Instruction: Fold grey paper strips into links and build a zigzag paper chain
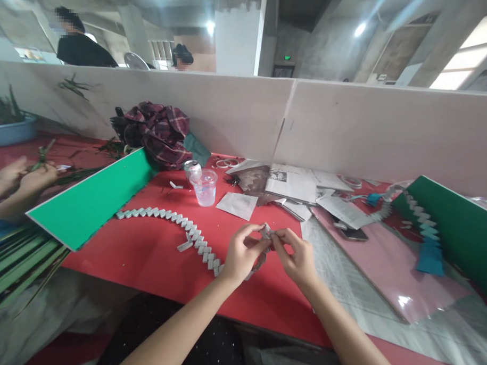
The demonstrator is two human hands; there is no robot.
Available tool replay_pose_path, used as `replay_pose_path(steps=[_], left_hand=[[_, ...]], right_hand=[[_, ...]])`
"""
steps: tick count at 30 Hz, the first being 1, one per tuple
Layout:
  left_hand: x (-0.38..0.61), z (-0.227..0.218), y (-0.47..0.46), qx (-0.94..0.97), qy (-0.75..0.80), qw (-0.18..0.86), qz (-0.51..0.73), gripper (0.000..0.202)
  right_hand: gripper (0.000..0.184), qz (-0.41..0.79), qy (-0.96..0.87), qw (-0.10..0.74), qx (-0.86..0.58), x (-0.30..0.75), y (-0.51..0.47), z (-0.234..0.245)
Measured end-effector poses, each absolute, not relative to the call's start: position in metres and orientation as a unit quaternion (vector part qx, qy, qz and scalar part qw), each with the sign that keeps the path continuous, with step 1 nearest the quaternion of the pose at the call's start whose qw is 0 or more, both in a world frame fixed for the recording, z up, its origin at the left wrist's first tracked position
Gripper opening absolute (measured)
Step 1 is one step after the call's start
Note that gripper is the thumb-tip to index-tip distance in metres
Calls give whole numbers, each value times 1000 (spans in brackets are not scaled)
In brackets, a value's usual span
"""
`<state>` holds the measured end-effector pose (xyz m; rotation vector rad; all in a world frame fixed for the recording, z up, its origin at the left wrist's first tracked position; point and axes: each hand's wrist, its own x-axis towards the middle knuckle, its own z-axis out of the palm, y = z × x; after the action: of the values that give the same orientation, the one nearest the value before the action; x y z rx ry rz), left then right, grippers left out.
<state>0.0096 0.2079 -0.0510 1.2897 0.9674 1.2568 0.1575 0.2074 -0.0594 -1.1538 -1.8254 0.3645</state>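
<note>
A zigzag chain of folded paper (185, 223) curves across the red table and passes behind my left hand (244, 253). Between the fingertips of both hands is a small folded paper piece (266, 231), greyish white. My left hand pinches it from the left, closed. From the other side, my right hand (296, 256) grips it between thumb and fingers. Whether this piece is joined to the chain is hidden by my hands. A loose folded paper link (184, 243) lies beside the chain.
Behind the chain stand a plastic cup (206, 188) and a can (191, 171). Green boards (95, 196) flank the space. Papers (293, 183), a pink folder (368, 261) and a phone (354, 234) lie rightward. Another person's hands (38, 178) work with green leaves at left.
</note>
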Motion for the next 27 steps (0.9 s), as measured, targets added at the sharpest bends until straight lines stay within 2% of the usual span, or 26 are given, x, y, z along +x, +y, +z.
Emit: replay_pose_path(steps=[13, 27], left_hand=[[7, -47, 213, 507, 370, 578, 522, 27], [7, -51, 213, 527, 390, 546, 522, 25]], right_hand=[[9, 218, -700, 476, -486, 152, 211, -54], [15, 213, -710, 474, -476, 153, 210, -55]])
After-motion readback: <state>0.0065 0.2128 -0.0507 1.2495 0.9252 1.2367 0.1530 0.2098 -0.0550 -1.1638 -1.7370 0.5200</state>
